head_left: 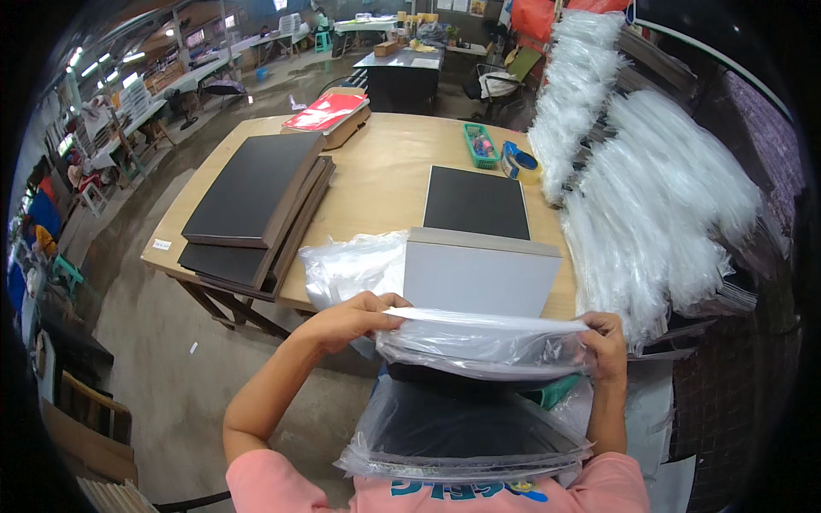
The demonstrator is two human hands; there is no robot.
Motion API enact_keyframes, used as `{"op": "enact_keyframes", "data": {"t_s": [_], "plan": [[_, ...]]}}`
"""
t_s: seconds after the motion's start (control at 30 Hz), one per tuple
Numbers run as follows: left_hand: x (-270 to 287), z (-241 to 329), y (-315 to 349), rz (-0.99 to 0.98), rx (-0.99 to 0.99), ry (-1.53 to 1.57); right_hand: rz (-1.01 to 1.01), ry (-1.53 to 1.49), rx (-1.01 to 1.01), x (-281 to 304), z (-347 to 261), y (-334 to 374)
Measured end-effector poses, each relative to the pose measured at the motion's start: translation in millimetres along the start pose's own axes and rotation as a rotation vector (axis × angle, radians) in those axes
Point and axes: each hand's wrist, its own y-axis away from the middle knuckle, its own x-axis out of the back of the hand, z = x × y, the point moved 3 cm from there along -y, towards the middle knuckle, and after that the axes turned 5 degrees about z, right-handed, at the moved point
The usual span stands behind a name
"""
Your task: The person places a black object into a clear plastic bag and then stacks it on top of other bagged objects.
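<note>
My left hand (366,315) and my right hand (605,340) pinch opposite ends of a clear plastic bag (483,350), close in front of my body. A flat piece with a white upper edge shows through the film; its kind is unclear. Below it, against my lap, a dark flat panel (466,419) lies under more clear plastic. Just beyond my hands, a grey-white panel (479,274) with a brownish far edge rests at the table's near side. A black square sheet (476,201) lies behind it, and crumpled clear bags (351,267) spread to its left.
Thick black panels (256,184) are stacked on the left of the wooden table (393,162). A red-topped pile (329,111) sits behind them. At the far right are a green basket (481,147) and a tape roll (518,161). Heaped clear bags (658,205) flank the table's right.
</note>
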Motion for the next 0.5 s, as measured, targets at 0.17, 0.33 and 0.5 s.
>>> {"op": "enact_keyframes", "data": {"t_s": [0.17,0.33,0.5], "plan": [[14.9,-87.7,1.6,-0.102,0.370,0.397,-0.240,-0.407,-0.081,-2.5,80.6,8.0],[39.7,-253.5,-3.9,-0.232,0.455,0.536,-0.256,-0.287,-0.125,23.0,193.4,10.6],[39.6,-321.2,3.6,0.013,0.597,0.552,-0.226,0.154,-0.113,35.1,260.9,-8.8]]}}
